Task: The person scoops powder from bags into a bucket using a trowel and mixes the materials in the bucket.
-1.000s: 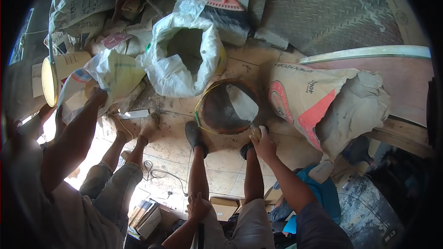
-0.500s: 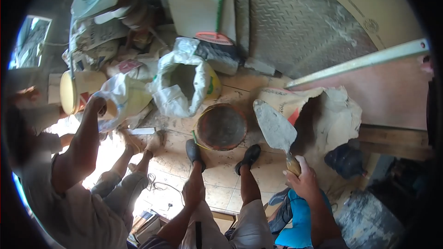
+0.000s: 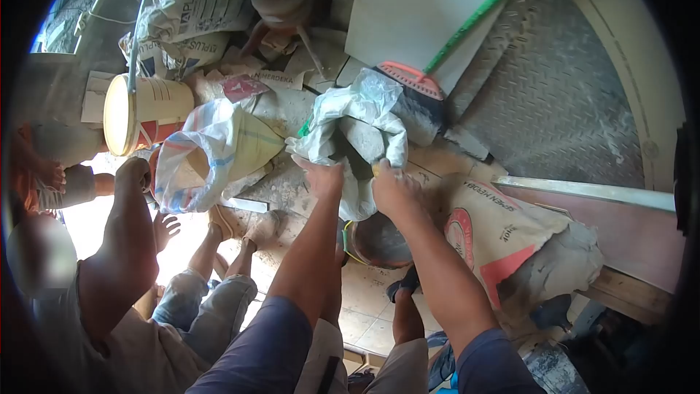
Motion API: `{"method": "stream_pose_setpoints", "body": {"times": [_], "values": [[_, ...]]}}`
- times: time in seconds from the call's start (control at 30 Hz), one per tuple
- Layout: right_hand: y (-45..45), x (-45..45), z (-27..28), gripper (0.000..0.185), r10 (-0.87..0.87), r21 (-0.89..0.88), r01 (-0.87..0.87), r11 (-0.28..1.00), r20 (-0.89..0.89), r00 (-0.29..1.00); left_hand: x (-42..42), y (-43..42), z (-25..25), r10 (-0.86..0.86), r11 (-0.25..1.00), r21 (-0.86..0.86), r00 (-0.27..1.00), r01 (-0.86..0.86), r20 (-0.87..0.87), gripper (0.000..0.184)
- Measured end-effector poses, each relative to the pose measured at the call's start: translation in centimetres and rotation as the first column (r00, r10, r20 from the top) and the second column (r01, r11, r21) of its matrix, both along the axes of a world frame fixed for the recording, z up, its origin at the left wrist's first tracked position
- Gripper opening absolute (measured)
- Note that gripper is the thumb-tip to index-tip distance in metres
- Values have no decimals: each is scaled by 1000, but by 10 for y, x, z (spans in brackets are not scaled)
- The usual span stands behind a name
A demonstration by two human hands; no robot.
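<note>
A white plastic sack [image 3: 324, 120] stands open at the centre, grey inside. My left hand [image 3: 321, 177] is closed on its near left rim. Over its near right edge, my right hand [image 3: 394, 188] grips the trowel handle, and the grey trowel blade [image 3: 362, 140] is inside the sack's mouth. A round dark basin [image 3: 383, 241] sits on the floor just below the sack, partly covered by it and my right forearm. To the right lies an open brown paper cement bag [image 3: 485, 228].
Beside me on the left, a person [image 3: 117, 248] is near a striped sack [image 3: 211, 153]. A bucket [image 3: 157, 109] lies behind it. A broom [image 3: 415, 76] and metal plate [image 3: 576, 95] are at the back; a long bar [image 3: 590, 193] is at right.
The trowel has moved left from beside the paper bag into the white sack. My left hand has come up from my knee and taken hold of the sack's rim.
</note>
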State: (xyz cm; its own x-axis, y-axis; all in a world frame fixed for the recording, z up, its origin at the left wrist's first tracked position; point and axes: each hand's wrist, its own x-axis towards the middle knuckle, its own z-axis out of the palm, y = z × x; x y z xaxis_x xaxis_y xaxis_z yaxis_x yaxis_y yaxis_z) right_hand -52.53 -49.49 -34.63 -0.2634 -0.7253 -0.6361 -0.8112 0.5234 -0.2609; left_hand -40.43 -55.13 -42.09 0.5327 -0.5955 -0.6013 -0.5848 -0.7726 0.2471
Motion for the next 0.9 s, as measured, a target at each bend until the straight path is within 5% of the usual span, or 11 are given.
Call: {"method": "stream_pose_setpoints", "body": {"times": [0.03,0.07,0.27,0.33,0.53,0.8,0.9], "values": [[-10,6,-16,27,4,20,-4,1000,8,1000,12,2,-18,-9,999,33,994,12,-107,98],[-18,11,-30,27,-1,33,1,999,5,1000,23,6,-35,-117,993,1,993,117,-12,68],[-20,2,19,23,97,-12,-98,995,-22,995,60,3,-42,-267,956,-139,963,260,-40,31],[-22,-6,42,26,129,156,-122,980,-34,991,61,4,-40,-266,948,-216,956,236,-124,28],[-48,-13,23,35,298,227,-272,935,-90,950,44,18,-8,-326,882,-429,909,194,-261,17],[-47,21,-85,30,241,199,-196,960,-233,942,36,25,6,-347,888,-412,882,201,-317,11],[-45,22,-125,30,161,218,-83,972,-374,913,33,22,10,-306,942,-250,883,225,-356,17]]}}
